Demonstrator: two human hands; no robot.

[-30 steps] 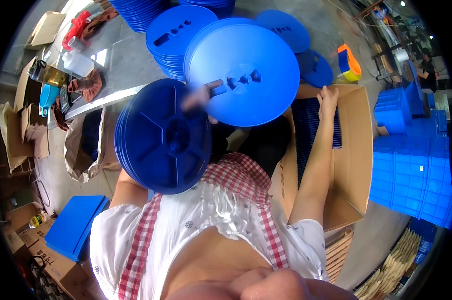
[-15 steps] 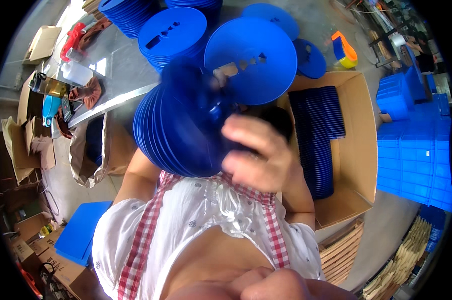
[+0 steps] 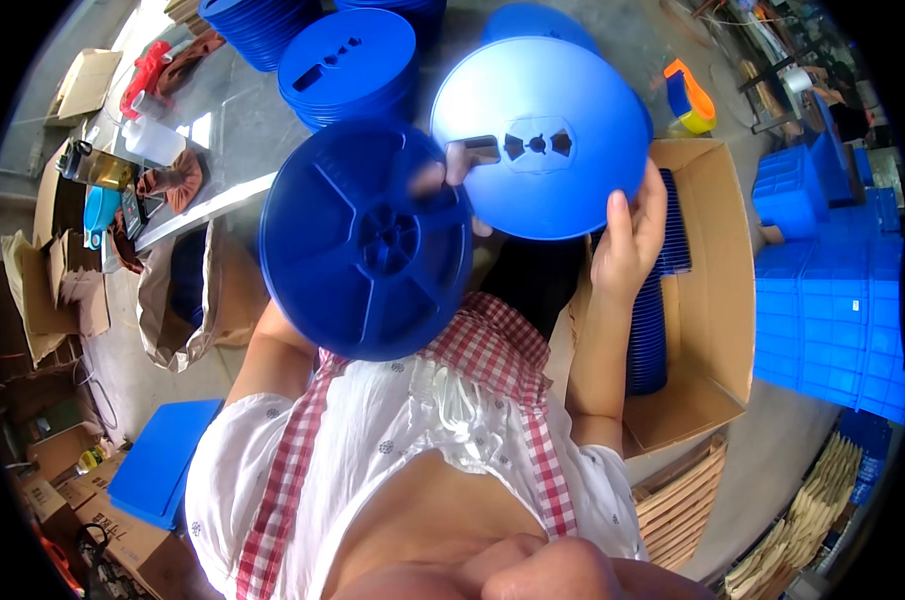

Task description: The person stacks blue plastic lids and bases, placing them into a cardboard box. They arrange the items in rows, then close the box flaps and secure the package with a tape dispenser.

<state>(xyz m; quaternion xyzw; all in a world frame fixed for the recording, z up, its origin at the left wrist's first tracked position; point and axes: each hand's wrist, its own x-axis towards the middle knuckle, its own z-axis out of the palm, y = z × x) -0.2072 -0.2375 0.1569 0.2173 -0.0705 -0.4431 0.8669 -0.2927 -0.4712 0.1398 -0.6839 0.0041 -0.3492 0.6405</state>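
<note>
In front of the person's chest, two parts are held up side by side. The right hand grips the lower right rim of a light blue flat round plastic disc with slotted cut-outs at its centre; thumb and fingers close on the edge, so the disc stands above and to the left of the hand. The dark blue ribbed plastic reel half with a hub and spokes sits lower and to the left, its right edge overlapping the disc. The left hand is mostly hidden behind the reel half; only fingertips show at the disc's slot, and its grasp cannot be determined. An open cardboard box holding stacked dark blue discs lies to the right.

Compared with half a second ago, the right hand no longer covers the reel half: it has moved out to the disc's rim, and both parts now appear sharp and separated.
</note>
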